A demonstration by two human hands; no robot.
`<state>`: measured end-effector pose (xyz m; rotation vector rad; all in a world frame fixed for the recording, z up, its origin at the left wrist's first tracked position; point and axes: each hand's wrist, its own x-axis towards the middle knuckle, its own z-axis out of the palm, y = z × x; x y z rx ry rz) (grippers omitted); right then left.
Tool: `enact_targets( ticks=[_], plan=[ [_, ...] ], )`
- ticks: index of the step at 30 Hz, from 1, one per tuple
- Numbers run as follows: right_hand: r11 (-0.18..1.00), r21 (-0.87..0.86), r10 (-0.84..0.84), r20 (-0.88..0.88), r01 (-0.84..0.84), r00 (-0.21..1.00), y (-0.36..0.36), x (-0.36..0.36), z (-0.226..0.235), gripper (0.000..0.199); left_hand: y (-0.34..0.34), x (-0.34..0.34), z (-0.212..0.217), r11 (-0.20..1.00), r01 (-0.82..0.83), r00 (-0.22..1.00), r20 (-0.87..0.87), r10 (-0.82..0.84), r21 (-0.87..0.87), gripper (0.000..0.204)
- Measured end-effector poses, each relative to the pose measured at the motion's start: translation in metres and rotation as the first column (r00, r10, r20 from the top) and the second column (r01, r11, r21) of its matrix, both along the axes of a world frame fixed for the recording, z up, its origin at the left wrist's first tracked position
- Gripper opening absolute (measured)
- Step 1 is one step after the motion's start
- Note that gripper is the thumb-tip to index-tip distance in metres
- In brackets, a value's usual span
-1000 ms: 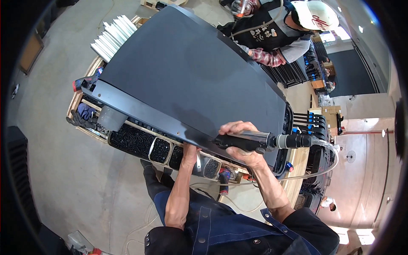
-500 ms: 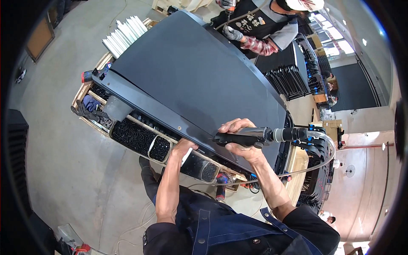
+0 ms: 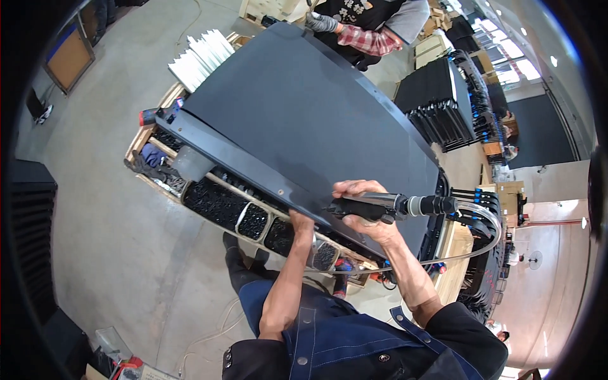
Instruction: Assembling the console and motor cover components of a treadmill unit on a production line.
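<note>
My right hand (image 3: pixel 375 231) is wrapped around a black and grey air-powered driver (image 3: pixel 368 206), lying level above the near edge of a large dark treadmill-like deck (image 3: pixel 304 114). A clear air hose (image 3: pixel 496 231) loops from the tool's rear end. At the deck's near side rail (image 3: pixel 247 166), my left hand (image 3: pixel 301 223) reaches in against the edge; its fingertips are hidden there, and whether it grips anything does not show. Just below that hand, a wooden tray holds bins of black screws (image 3: pixel 212 204) and small dark hardware (image 3: pixel 253 221).
Across the deck stands a co-worker with a gloved hand (image 3: pixel 322 23) at its far edge. Stacked black panels (image 3: pixel 437 101) stand at the right. White strips (image 3: pixel 201 60) lie past the left end. A red and black power tool (image 3: pixel 342 272) hangs by the tray.
My left hand has shifted right along the rail, closer to the driver. The view has moved, so the deck sits slightly further right. The co-worker's held tool has mostly left the picture.
</note>
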<state>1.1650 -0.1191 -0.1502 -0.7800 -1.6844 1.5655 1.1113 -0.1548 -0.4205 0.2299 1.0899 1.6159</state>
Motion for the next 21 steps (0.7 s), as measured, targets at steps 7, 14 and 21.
enact_targets(
  ticks=[7,14,21],
  plan=[
    [0.961,0.22,-0.182,0.047,0.168,0.982,0.002,0.003,0.003,0.052,-0.056,-0.029,0.013,0.909,0.416,0.897,-0.147,-0.417,-0.036,0.025],
    [0.873,0.159,-0.484,0.175,0.46,0.857,-0.017,-0.008,0.017,0.048,-0.09,-0.134,-0.02,0.912,0.156,0.388,-0.825,-0.41,-0.38,0.03],
    [0.824,0.255,-0.557,0.203,0.506,0.805,-0.027,-0.038,0.022,0.054,-0.058,-0.209,-0.025,0.882,0.006,0.137,-0.873,-0.468,-0.472,0.037]
  ],
)
